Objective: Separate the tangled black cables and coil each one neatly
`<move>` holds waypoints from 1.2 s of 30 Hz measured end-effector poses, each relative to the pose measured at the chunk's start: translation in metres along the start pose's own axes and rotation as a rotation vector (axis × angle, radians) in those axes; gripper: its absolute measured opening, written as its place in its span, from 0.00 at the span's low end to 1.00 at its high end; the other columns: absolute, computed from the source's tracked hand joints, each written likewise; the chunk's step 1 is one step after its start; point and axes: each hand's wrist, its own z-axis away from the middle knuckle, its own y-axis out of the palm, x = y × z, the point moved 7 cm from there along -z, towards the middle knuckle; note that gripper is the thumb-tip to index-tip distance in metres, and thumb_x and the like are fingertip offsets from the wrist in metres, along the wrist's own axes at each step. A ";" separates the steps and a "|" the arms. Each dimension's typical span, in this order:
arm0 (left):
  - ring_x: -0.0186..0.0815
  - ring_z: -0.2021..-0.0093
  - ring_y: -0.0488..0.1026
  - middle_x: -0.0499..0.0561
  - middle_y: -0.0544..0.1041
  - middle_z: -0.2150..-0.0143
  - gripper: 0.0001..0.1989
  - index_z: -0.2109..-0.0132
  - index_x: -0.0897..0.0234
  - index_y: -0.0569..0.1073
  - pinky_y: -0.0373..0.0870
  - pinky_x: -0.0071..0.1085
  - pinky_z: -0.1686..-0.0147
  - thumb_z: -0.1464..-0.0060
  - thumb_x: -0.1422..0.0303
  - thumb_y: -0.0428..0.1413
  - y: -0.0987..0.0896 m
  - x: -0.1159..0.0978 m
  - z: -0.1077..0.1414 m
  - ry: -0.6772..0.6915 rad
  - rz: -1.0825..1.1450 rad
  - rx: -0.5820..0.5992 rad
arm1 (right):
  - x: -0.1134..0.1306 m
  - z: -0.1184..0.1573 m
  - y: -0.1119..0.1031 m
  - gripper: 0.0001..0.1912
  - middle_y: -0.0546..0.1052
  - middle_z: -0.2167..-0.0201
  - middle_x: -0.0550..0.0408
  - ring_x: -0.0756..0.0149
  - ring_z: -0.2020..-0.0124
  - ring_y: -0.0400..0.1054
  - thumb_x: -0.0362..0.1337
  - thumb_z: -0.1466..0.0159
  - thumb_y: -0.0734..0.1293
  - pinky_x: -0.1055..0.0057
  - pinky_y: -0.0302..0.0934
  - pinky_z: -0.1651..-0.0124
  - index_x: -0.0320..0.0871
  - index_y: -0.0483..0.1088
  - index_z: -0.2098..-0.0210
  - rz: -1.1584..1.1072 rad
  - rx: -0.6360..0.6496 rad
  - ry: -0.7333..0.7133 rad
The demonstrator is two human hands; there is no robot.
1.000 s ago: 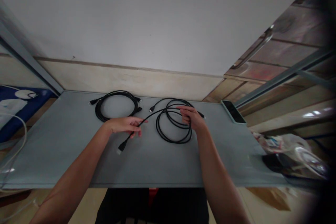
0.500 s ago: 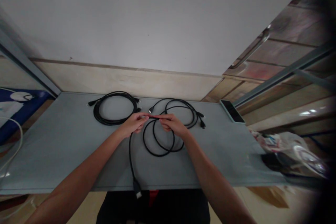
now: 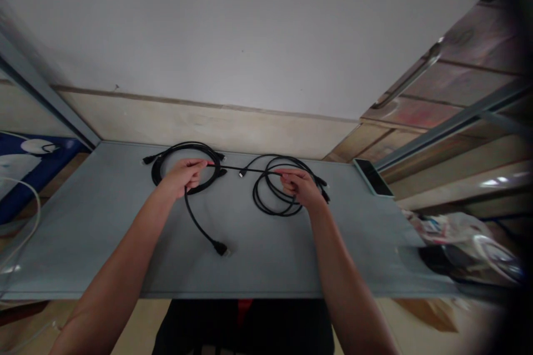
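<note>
Between my two hands a black cable (image 3: 244, 168) is stretched nearly straight above the table. My left hand (image 3: 186, 173) pinches it on the left, in front of a coiled black cable (image 3: 155, 176). From below that hand a short end hangs down to a plug (image 3: 220, 248) with a pale tip. My right hand (image 3: 298, 184) pinches the same cable on the right, over loose black loops (image 3: 266, 212) lying on the table. A small connector (image 3: 242, 173) rests just left of those loops, and dark plugs (image 3: 325, 194) lie at their right side, partly behind my hand.
The grey table (image 3: 258, 266) stands against a wall. A phone (image 3: 373, 177) lies at its back right corner. Beyond the right edge are a dark cup-like object (image 3: 441, 259) and plastic bags (image 3: 453, 227). A white cord (image 3: 38, 208) hangs at the left.
My hands have moved apart, left hand leftward and right hand rightward, pulling the cable between them straight. The hanging plug has shifted up, and the loops on the right have drawn smaller.
</note>
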 end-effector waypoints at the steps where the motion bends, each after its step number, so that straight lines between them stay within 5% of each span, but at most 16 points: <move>1: 0.20 0.86 0.44 0.36 0.49 0.83 0.17 0.59 0.71 0.78 0.39 0.21 0.87 0.54 0.63 0.66 -0.008 -0.004 0.001 0.002 0.011 -0.031 | 0.003 0.001 -0.006 0.14 0.55 0.81 0.65 0.79 0.82 0.40 0.34 0.44 0.71 0.75 0.33 0.80 0.38 0.78 0.58 -0.005 -0.022 -0.018; 6: 0.20 0.87 0.45 0.36 0.50 0.83 0.14 0.60 0.70 0.77 0.40 0.20 0.88 0.54 0.67 0.66 -0.028 -0.011 0.000 0.012 0.064 -0.091 | 0.013 0.001 -0.025 0.13 0.52 0.82 0.66 0.78 0.82 0.40 0.34 0.45 0.71 0.75 0.33 0.80 0.39 0.78 0.60 -0.021 -0.125 -0.091; 12: 0.21 0.87 0.46 0.37 0.54 0.83 0.14 0.54 0.66 0.75 0.42 0.19 0.87 0.48 0.66 0.62 0.005 0.007 -0.006 0.019 0.174 0.129 | 0.009 0.001 -0.029 0.15 0.51 0.83 0.67 0.79 0.83 0.37 0.35 0.46 0.72 0.77 0.33 0.82 0.41 0.76 0.59 -0.045 -0.243 -0.078; 20: 0.21 0.85 0.46 0.38 0.54 0.81 0.25 0.43 0.66 0.72 0.43 0.20 0.85 0.46 0.59 0.61 0.033 0.012 0.001 0.099 0.096 0.161 | -0.006 -0.002 0.002 0.15 0.51 0.82 0.68 0.79 0.83 0.39 0.37 0.44 0.71 0.77 0.33 0.82 0.39 0.75 0.58 0.070 -0.077 0.018; 26: 0.23 0.84 0.47 0.37 0.52 0.81 0.25 0.45 0.65 0.74 0.45 0.22 0.84 0.46 0.56 0.60 0.045 0.022 -0.003 0.177 -0.045 0.150 | -0.019 -0.004 0.032 0.16 0.57 0.79 0.65 0.79 0.83 0.44 0.38 0.41 0.70 0.77 0.37 0.81 0.40 0.75 0.54 0.115 0.073 0.002; 32: 0.27 0.82 0.57 0.43 0.63 0.81 0.20 0.51 0.65 0.80 0.54 0.25 0.81 0.48 0.58 0.60 0.052 0.016 0.002 0.255 -0.399 0.129 | -0.026 0.000 0.062 0.18 0.65 0.75 0.60 0.78 0.82 0.52 0.41 0.39 0.69 0.75 0.46 0.79 0.42 0.74 0.50 0.167 0.190 0.006; 36: 0.28 0.81 0.57 0.45 0.67 0.81 0.19 0.53 0.66 0.81 0.53 0.25 0.80 0.47 0.59 0.59 0.047 0.009 0.003 0.303 -0.495 0.067 | -0.026 0.001 0.063 0.19 0.58 0.80 0.64 0.78 0.82 0.48 0.42 0.39 0.69 0.75 0.45 0.80 0.41 0.74 0.50 0.153 0.189 0.027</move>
